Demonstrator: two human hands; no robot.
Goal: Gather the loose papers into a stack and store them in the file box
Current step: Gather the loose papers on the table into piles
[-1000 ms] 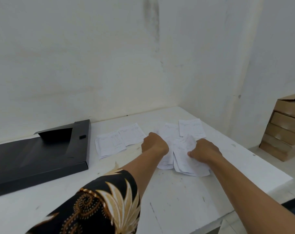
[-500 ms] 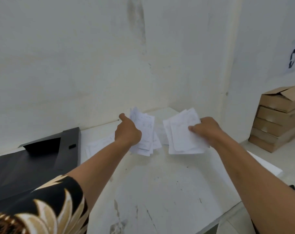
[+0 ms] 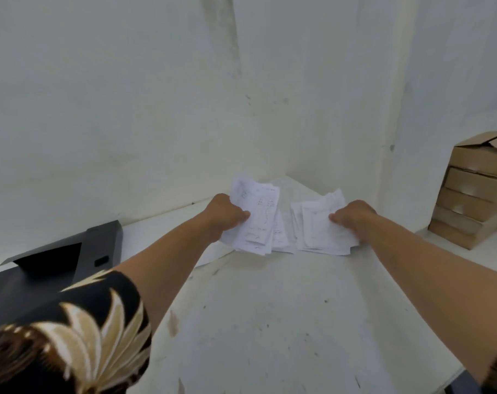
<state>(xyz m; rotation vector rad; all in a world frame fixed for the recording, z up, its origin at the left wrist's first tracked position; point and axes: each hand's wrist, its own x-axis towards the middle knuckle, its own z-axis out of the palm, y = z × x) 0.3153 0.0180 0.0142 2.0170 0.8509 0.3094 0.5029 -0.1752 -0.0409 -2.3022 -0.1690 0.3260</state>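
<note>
My left hand (image 3: 224, 216) grips a bundle of white printed papers (image 3: 257, 220), held tilted above the white table (image 3: 270, 322). To its right, my right hand (image 3: 354, 220) grips a second bundle of papers (image 3: 317, 227), fanned out and also lifted off the table. The two bundles are a small gap apart. A sheet of paper (image 3: 213, 253) lies on the table under my left forearm, mostly hidden. The black file box (image 3: 99, 251) lies open at the left of the table, partly hidden by my patterned sleeve.
White walls meet in a corner just behind the papers. Stacked cardboard boxes (image 3: 472, 194) stand on the floor to the right, beyond the table's edge. The table's near edge runs at the lower right.
Both hands have lifted their papers off the table and raised them. The left hand has closed its grip on its bundle. The camera has tilted up.
</note>
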